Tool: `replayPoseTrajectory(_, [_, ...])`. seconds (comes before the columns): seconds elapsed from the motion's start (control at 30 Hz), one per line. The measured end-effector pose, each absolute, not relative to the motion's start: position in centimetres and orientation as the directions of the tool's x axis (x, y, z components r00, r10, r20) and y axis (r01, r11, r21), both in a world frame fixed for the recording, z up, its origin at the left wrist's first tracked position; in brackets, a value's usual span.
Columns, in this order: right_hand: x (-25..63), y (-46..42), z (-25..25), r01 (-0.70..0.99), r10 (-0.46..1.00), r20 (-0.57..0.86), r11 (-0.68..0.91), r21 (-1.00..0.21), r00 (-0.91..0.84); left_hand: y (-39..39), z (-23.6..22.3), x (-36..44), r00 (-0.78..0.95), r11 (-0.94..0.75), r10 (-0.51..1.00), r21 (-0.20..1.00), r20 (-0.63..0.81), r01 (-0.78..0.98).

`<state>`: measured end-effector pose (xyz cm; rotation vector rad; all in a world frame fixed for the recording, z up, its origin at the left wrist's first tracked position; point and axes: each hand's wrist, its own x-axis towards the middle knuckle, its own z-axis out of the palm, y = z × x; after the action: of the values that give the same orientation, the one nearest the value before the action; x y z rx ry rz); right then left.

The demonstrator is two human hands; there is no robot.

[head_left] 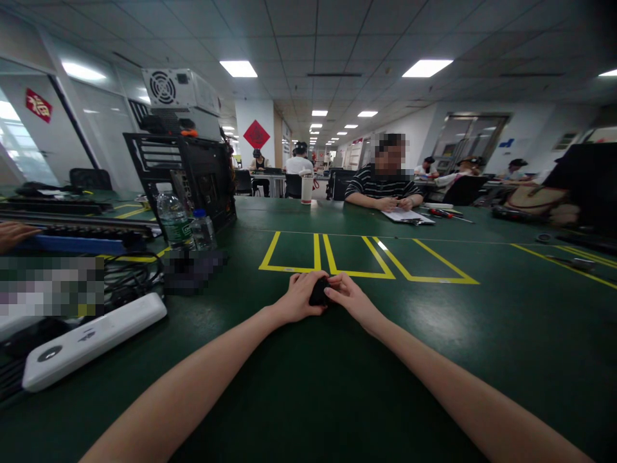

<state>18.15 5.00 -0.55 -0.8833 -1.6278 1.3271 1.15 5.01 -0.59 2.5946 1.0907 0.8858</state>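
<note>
A small black rounded object is between my hands, just above or on the green tabletop; I cannot make out its exact kind. My left hand wraps it from the left, thumb low and fingers over its top. From the right, my right hand grips its side with bent fingers and thumb. Both palms hide much of the object. Just beyond my hands, yellow tape outlines mark the table.
To the left are a white power-bank-like bar, plastic bottles, cables and an open black computer case with power supplies on top. Across the table a person sits by a clipboard. A white cup and screwdrivers lie beyond.
</note>
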Motion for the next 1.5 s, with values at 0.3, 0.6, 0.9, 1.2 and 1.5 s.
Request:
replayPoseTrajectory(0.3, [18.49,5.10,-0.70,-0.040,0.852,0.170,0.173,-0.984,-0.495,5.10,-0.74,1.09,0.546,-0.706,0.706,0.380,0.452,0.598])
replayPoseTrajectory(0.6, [18.21,4.96,-0.58,0.011,0.888,0.186,0.210,-0.978,-0.420,5.16,-0.73,1.20,0.543,-0.696,0.717,0.393,0.438,0.601])
replayPoseTrajectory(0.9, [18.40,4.65,-0.26,-0.046,0.859,0.170,0.169,-0.985,-0.482,5.20,-0.88,1.07,0.547,-0.711,0.699,0.374,0.460,0.595])
replayPoseTrajectory(1.2, [18.41,5.05,-0.65,0.046,0.901,0.136,0.169,-0.985,-0.411,5.21,-0.88,1.11,0.540,-0.700,0.712,0.394,0.450,0.596])
replayPoseTrajectory(1.5, [18.43,4.97,-0.48,-0.039,0.849,0.171,0.176,-0.984,-0.499,5.38,-1.16,1.15,0.535,-0.708,0.702,0.381,0.471,0.594])
